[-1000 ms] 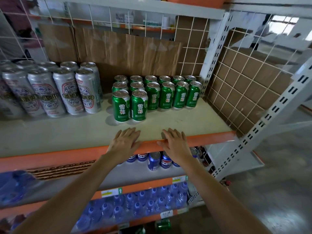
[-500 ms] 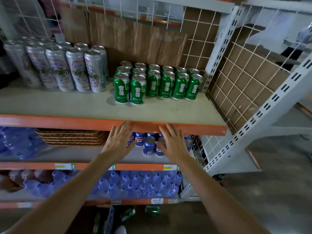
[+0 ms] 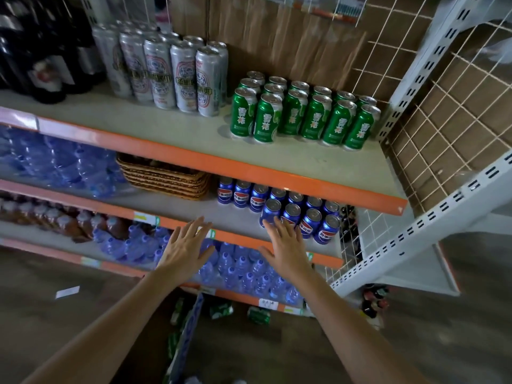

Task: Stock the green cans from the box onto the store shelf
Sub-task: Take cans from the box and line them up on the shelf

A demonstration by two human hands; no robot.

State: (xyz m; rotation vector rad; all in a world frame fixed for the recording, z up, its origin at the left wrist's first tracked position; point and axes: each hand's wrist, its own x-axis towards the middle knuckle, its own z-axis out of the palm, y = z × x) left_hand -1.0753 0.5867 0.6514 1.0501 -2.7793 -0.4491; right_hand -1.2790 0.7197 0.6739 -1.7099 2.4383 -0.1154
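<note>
Both hands (image 3: 186,249) (image 3: 286,246) empty; green cans (image 3: 302,113) shelved.

green cans (image 3: 304,117): you see them upright in tight rows, silver tops, white lettering, at the shelf's right end | shelf (image 3: 177,134): pale board, orange front edge | box (image 3: 186,333): on the floor below you, blue-and-white flap raised | loose cans (image 3: 259,315): green, lying on their sides beside the box
</note>
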